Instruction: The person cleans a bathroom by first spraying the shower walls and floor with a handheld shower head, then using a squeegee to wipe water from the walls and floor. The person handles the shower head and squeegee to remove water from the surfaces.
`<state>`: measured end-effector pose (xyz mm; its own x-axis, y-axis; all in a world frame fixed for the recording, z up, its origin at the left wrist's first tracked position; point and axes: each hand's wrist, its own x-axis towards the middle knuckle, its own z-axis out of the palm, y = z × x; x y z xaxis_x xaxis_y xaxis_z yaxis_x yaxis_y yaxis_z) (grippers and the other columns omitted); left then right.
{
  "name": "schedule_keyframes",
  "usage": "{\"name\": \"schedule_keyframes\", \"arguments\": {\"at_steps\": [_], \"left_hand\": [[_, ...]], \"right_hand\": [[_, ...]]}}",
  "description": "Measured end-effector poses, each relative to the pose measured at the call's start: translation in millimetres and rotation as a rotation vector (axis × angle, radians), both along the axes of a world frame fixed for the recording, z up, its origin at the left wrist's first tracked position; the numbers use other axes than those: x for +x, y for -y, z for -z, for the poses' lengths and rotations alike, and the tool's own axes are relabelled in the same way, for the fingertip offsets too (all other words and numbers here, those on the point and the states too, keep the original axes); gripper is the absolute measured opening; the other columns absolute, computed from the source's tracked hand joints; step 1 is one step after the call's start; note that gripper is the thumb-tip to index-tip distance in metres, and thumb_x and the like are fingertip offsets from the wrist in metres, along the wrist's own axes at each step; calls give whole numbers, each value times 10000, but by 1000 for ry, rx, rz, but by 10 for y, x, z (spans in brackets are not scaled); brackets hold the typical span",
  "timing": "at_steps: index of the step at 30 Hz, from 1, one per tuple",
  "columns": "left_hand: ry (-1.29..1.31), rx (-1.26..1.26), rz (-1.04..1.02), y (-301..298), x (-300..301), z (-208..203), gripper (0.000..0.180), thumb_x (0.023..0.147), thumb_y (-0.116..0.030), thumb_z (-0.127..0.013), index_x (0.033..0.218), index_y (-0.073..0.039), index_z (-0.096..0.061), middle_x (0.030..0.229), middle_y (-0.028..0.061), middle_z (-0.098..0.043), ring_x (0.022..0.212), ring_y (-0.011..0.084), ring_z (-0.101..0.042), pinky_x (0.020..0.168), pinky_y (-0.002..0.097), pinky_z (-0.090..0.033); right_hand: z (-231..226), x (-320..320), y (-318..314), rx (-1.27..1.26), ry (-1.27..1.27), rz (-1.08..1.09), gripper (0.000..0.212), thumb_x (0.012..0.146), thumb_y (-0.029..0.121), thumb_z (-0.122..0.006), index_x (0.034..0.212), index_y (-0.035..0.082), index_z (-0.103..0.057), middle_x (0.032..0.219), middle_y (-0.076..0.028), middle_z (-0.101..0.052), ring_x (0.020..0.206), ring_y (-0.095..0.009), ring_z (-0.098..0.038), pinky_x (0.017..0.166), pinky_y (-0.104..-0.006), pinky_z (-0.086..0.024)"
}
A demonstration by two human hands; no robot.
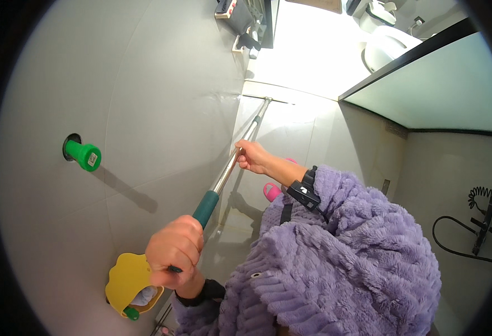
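Observation:
A long-handled floor squeegee point(222, 178) runs diagonally across the view, with a silver pole and a dark green grip. My left hand point(174, 252) is closed in a fist round the green grip's upper end, near the left wall. Farther down the pole, my right hand point(250, 157) wraps its fingers round the metal. The thin squeegee blade point(282, 102) lies on the tiled floor point(296, 131) at the far end, with one end close to the wall. Purple fluffy sleeves cover both arms, and a black device point(303, 193) is strapped to my right wrist.
From the left wall point(162, 101) sticks out a green cylinder point(83, 155). A yellow wall holder point(124, 280) hangs below it. At right stand a frosted glass panel point(442, 87) and a black shower fitting point(484, 227). A white toilet point(389, 47) is beyond. A pink shoe point(270, 191) shows below me.

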<state>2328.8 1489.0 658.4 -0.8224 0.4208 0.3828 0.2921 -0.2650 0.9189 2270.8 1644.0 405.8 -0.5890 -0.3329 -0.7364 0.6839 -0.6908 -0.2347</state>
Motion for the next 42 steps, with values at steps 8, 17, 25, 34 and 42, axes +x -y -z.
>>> {"name": "schedule_keyframes", "arguments": {"at_steps": [8,17,25,34,42], "left_hand": [[-130,-8,38,-179,-78,57,607,930,-543,-347,495,-121,-370,441,-18,-385,395,157,-373,467,275,-318],[-73,-55,43,-496,-427,525,565,910,-466,-445,477,-120,-335,449,-18,-364,449,161,-387,586,349,-380],[-116,-115,127,-901,-927,1172,526,916,-374,-446,477,-110,-328,453,-11,-384,477,160,-407,684,361,-388],[-38,-66,-45,-1100,-929,1348,486,937,-263,-384,486,-102,-303,437,4,-357,450,166,-372,651,353,-385],[89,-107,-154,-408,-128,547,523,941,-322,-394,481,-91,-304,433,16,-362,420,167,-358,565,333,-348]], "right_hand": [[65,-200,-264,-13,-39,-34,157,827,143,-505,740,16,-477,641,-62,-481,456,-74,-354,365,-220,-275],[432,-725,-913,87,-125,165,139,838,145,-491,755,34,-486,688,-66,-544,437,-68,-315,350,-214,-242],[943,-1375,-1391,229,-137,176,174,830,126,-450,690,27,-480,599,-41,-493,388,-70,-264,335,-215,-228],[1120,-1434,-1283,344,-24,118,200,834,154,-438,670,45,-468,565,-38,-463,361,-90,-268,318,-230,-218],[651,-547,-473,60,-10,-44,117,812,126,-477,778,20,-442,707,-83,-537,380,-69,-280,313,-222,-220]]}}
